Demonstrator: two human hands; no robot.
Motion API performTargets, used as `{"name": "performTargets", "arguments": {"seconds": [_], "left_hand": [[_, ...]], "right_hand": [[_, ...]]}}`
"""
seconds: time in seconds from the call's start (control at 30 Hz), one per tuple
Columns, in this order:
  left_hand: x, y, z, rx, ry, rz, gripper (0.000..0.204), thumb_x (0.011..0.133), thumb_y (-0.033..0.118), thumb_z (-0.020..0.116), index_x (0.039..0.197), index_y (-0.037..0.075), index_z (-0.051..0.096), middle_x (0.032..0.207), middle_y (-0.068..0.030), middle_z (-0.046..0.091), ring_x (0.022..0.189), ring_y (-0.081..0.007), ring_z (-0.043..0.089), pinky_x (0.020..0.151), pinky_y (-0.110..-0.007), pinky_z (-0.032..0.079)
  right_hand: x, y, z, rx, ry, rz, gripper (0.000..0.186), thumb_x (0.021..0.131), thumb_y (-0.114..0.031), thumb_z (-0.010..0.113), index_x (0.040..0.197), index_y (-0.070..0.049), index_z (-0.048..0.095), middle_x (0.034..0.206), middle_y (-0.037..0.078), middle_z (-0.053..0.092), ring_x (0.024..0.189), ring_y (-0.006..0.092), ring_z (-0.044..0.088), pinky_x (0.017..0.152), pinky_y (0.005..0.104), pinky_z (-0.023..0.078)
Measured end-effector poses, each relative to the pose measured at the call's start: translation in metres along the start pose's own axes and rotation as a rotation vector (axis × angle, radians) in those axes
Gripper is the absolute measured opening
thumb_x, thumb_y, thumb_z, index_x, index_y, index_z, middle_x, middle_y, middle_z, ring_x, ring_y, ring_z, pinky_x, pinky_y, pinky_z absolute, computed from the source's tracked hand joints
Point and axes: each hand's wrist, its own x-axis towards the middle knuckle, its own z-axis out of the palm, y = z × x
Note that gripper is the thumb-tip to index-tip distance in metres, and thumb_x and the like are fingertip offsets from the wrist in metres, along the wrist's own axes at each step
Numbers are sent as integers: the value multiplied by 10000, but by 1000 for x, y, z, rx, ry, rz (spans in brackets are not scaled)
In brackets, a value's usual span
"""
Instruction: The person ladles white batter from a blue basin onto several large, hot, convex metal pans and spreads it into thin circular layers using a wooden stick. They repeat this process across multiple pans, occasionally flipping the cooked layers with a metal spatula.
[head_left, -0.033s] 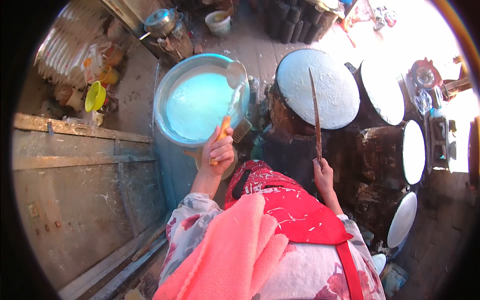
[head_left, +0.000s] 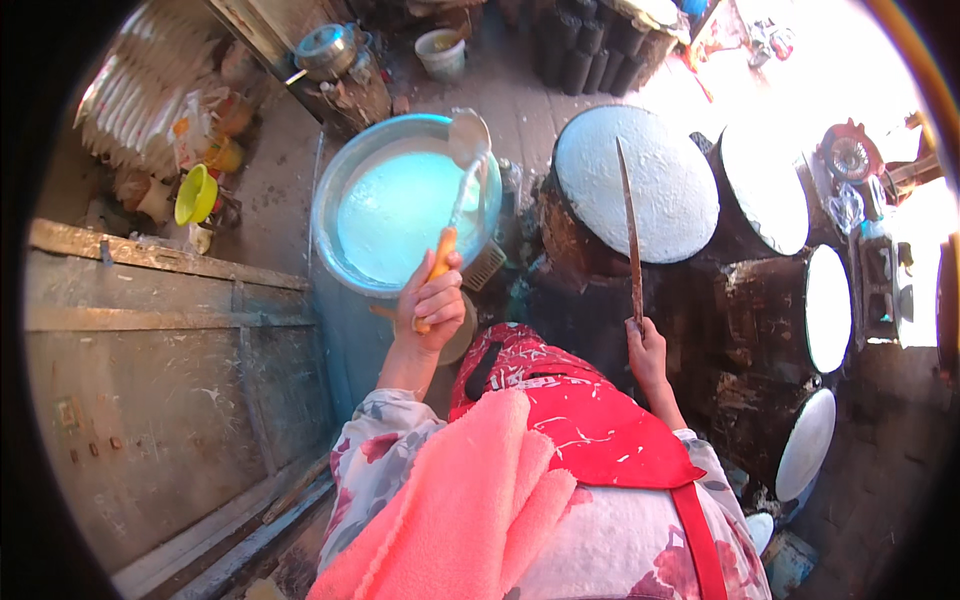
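Observation:
My left hand (head_left: 437,303) is closed round the orange-brown handle of a ladle (head_left: 468,140). The ladle's bowl, smeared white, is over the right rim of a wide pale-blue basin (head_left: 325,225) with white liquid (head_left: 395,215) in it. In my closed right hand (head_left: 648,352) is a long, thin brown blade-like stick (head_left: 631,215), pointing away from me. Its upper part overlaps, in view, a round flat plate (head_left: 670,180) on a dark drum, coated in white; I cannot tell if they touch.
More dark drums with round white tops (head_left: 828,310) curve along my right. A wooden panel (head_left: 160,370) stands at my left, with a yellow-green bowl (head_left: 196,195) beyond it. At the back are a white bucket (head_left: 440,52) and stacked black cylinders (head_left: 590,55).
The scene sits slightly lower in view, and the ladle and my left hand have shifted a little. Both hands keep their hold.

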Motion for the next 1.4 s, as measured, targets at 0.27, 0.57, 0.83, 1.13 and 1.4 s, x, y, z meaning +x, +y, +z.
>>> {"name": "performTargets", "arguments": {"seconds": [0.27,0.57,0.83,1.13,1.4], "left_hand": [[-29,25,68,514,-255,247,313,1009,306,329,1081,8,395,550,-2,403,341,-82,405,329,-217,342],[-33,66,0,1052,718,566,228,942,270,493,963,49,442,570,11,416,389,-89,388,353,-233,341],[10,79,4,868,589,334,196,948,257,472,953,67,428,596,15,414,442,-79,394,415,-236,337],[98,-65,41,1845,380,195,187,936,216,502,991,47,444,560,-3,439,348,-79,404,329,-218,327],[232,-202,21,835,171,-692,272,986,269,405,1059,18,481,592,19,388,391,-72,386,356,-226,354]], "right_hand": [[12,-8,11,59,4,-109,243,918,-266,520,897,-28,563,638,176,541,606,323,582,557,386,421],[-3,34,20,266,-8,-45,189,926,-217,545,855,-42,551,561,-35,435,486,41,399,430,236,308],[-17,45,5,363,47,64,151,935,-217,528,902,-70,540,541,-53,407,413,37,381,367,209,285],[-57,65,-46,504,291,216,181,935,-227,517,878,-56,534,544,-37,421,406,50,393,367,223,302],[-95,127,-108,654,534,336,232,918,-250,550,799,-51,530,548,-21,466,447,56,432,390,253,339]]}}
